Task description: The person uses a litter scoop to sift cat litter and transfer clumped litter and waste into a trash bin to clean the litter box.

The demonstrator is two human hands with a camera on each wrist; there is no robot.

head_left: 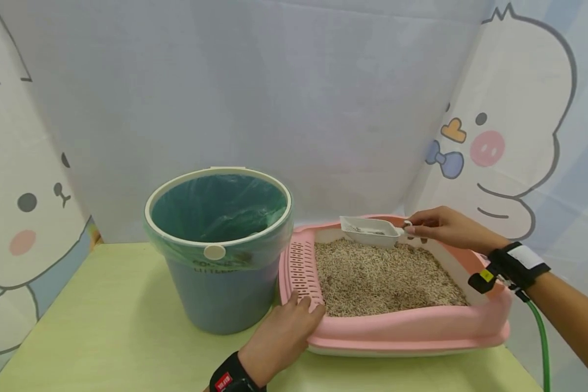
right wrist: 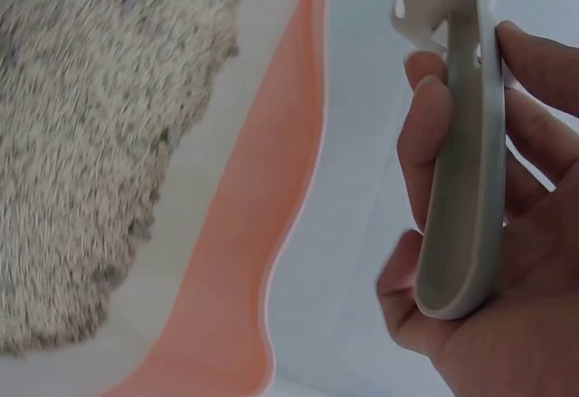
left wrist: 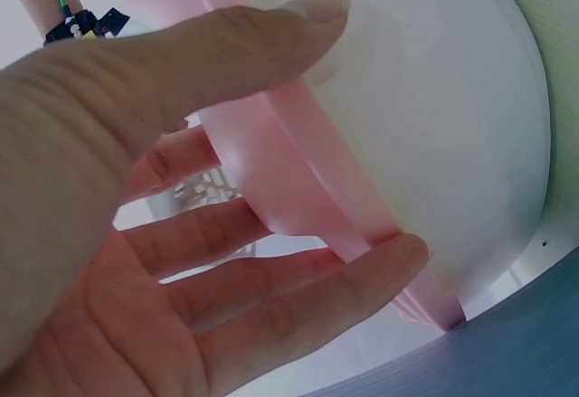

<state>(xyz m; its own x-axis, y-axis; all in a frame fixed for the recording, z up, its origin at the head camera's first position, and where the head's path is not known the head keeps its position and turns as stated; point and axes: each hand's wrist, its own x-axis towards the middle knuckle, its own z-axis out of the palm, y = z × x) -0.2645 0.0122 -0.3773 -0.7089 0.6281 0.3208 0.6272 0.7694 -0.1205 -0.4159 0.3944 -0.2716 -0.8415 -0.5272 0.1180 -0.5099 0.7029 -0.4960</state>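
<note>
My right hand [head_left: 453,226] grips the handle of a white litter scoop [head_left: 369,234], raised over the back of a pink litter box [head_left: 406,328]. A little tan, grainy material shows in the scoop's bowl. In the right wrist view, my fingers curl round the grey-white handle [right wrist: 466,171]. Pellet litter [head_left: 382,280] covers the box floor. My left hand [head_left: 283,335] rests on the box's front left corner with fairly straight fingers; in the left wrist view, fingers touch the pink rim [left wrist: 280,162] and the thumb lies across its outer side.
Left of the box stands a blue-grey bin [head_left: 220,296], lined with a green translucent bag [head_left: 215,209] under a cream ring. A slotted pink panel [head_left: 301,267] forms the box's left side. Both stand on a yellow-green table [head_left: 103,326] before a cloth backdrop [head_left: 274,98]. A green cable [head_left: 544,332] hangs from the right wrist.
</note>
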